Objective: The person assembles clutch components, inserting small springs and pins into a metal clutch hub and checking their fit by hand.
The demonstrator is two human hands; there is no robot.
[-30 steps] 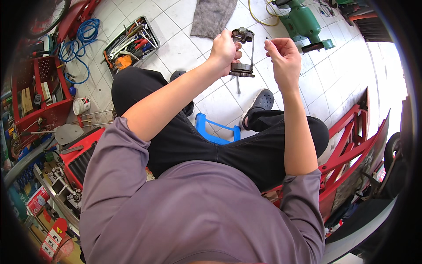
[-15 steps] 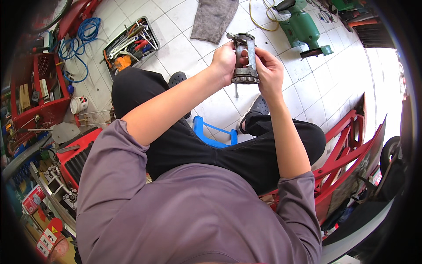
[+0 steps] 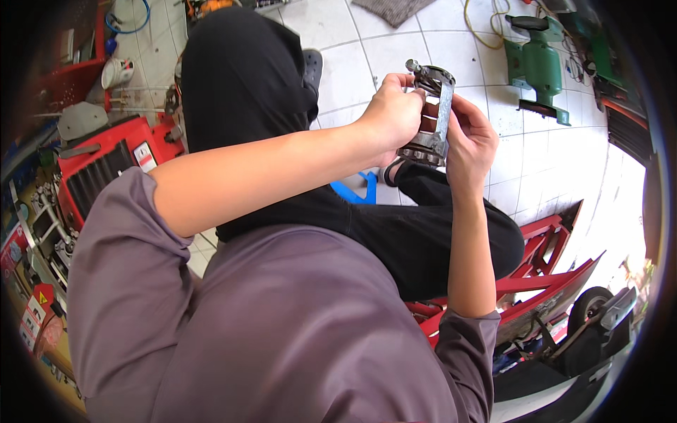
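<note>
Between my two hands is a dark metal cage-like part (image 3: 443, 116), with a ring at each end, flat bars joining them and a notched lower ring. It leans slightly, its top end away from me, and a small bolt-like piece juts from that end. My left hand (image 3: 392, 116) is closed on its left side, fingertips reaching to the opening between the bars. On the right side my right hand (image 3: 471, 144) grips it with thumb and fingers. Some fingertips are hidden behind the bars.
A green bench grinder (image 3: 543, 70) lies on the tiled floor at the far right, near a grey cloth (image 3: 396, 8). A blue stool (image 3: 367, 189) shows between my legs. Red machinery (image 3: 113, 166) and a white bucket (image 3: 117, 72) stand left; a red metal frame (image 3: 539, 282) stands right.
The view has shifted, and the tool tray has mostly left it. The metal part sits farther right and lower, more tilted. My left hand has shifted its grip, its fingers now higher by the opening.
</note>
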